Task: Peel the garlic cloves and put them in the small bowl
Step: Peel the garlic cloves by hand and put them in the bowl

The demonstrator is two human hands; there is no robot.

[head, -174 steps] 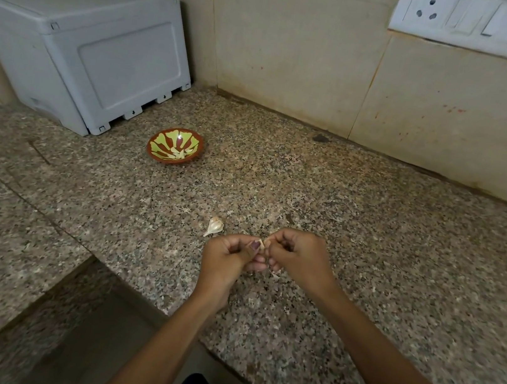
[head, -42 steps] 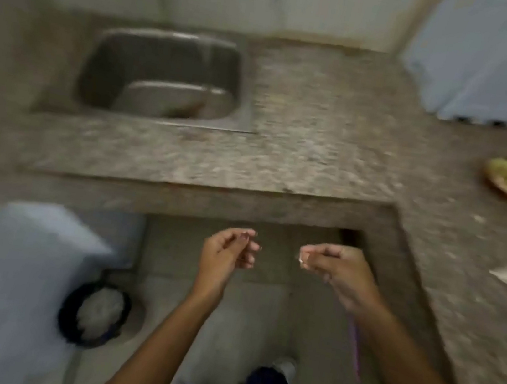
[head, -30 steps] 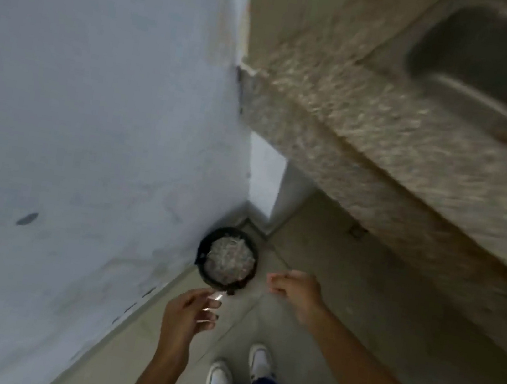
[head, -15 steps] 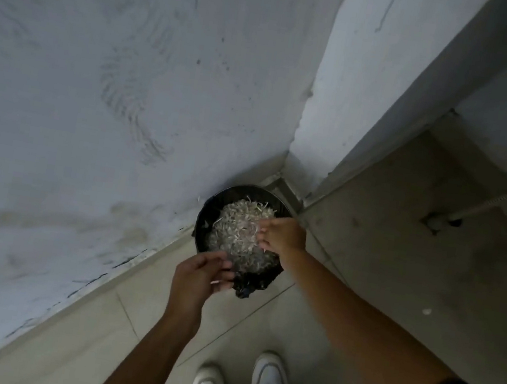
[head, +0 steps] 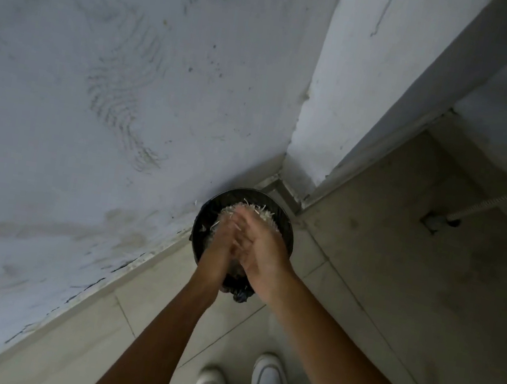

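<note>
no readable text, labels, brands, numbers or signs are showing anywhere in this view. the wall is carrying only smudges and scuff marks, nothing that is reading as lettering.
</note>
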